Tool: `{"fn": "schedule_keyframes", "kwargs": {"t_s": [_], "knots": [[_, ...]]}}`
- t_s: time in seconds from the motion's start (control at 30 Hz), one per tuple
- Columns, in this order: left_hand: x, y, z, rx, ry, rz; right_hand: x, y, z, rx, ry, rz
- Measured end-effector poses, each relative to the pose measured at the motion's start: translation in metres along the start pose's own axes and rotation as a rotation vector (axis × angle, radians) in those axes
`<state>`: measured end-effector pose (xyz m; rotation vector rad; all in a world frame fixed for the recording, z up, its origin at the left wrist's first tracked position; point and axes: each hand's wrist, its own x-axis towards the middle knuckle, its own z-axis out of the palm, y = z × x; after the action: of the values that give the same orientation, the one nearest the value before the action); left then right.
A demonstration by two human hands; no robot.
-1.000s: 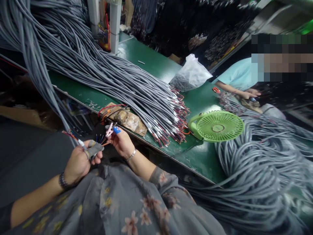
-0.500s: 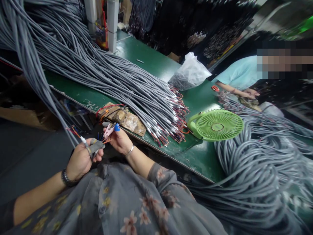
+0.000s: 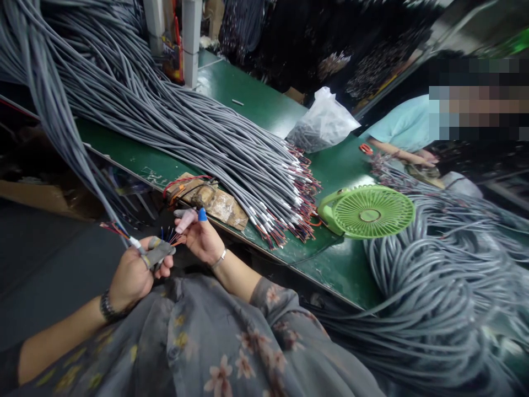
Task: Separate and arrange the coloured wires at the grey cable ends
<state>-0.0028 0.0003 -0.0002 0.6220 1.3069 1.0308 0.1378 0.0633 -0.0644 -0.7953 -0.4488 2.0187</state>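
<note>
My left hand (image 3: 138,270) is closed around the white-banded end of a grey cable (image 3: 134,242), its thumb and fingers wearing grey finger covers. Thin coloured wires (image 3: 167,234) fan out from that grip, blue and orange among them. More red and orange wire ends (image 3: 111,227) stick out on the far side of the left hand. My right hand (image 3: 203,241) pinches the tips of the orange wires; pink, grey and blue covers sit on its fingers. Its exact fingertip contact is small and partly hidden.
A thick bundle of grey cables (image 3: 177,116) lies across the green table (image 3: 256,88). Near its edge sits a worn wooden block (image 3: 223,205). A green fan (image 3: 367,212), a plastic bag (image 3: 324,118) and coiled cables (image 3: 430,281) lie farther right. Across the table, a person (image 3: 400,124) handles cables.
My right hand has shifted slightly right and its fingers have turned. My left hand has moved a little left, and the wire ends beyond it have swung left and down.
</note>
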Motion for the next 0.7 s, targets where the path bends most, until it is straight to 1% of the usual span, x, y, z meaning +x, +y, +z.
{"fn": "schedule_keyframes", "kwargs": {"t_s": [0.07,0.3,0.47,0.53,0.63,0.7], "knots": [[-0.002,-0.001,-0.001,-0.006,0.002,0.014,-0.003,-0.001,0.0,-0.019,-0.002,-0.014],[0.001,-0.001,0.001,-0.043,0.029,0.017,-0.005,0.006,-0.007,-0.125,-0.018,-0.17],[0.004,-0.002,0.003,-0.036,0.025,0.022,0.0,0.013,-0.017,-0.367,0.092,-0.348],[0.006,-0.003,0.003,-0.038,0.027,0.015,0.003,0.013,-0.017,-0.374,0.063,-0.334],[0.008,-0.004,0.002,-0.041,0.032,0.007,0.008,0.013,-0.014,-0.244,-0.017,-0.218],[0.009,-0.006,0.001,-0.04,0.031,0.004,0.009,0.012,-0.01,-0.152,-0.017,-0.163]]}}
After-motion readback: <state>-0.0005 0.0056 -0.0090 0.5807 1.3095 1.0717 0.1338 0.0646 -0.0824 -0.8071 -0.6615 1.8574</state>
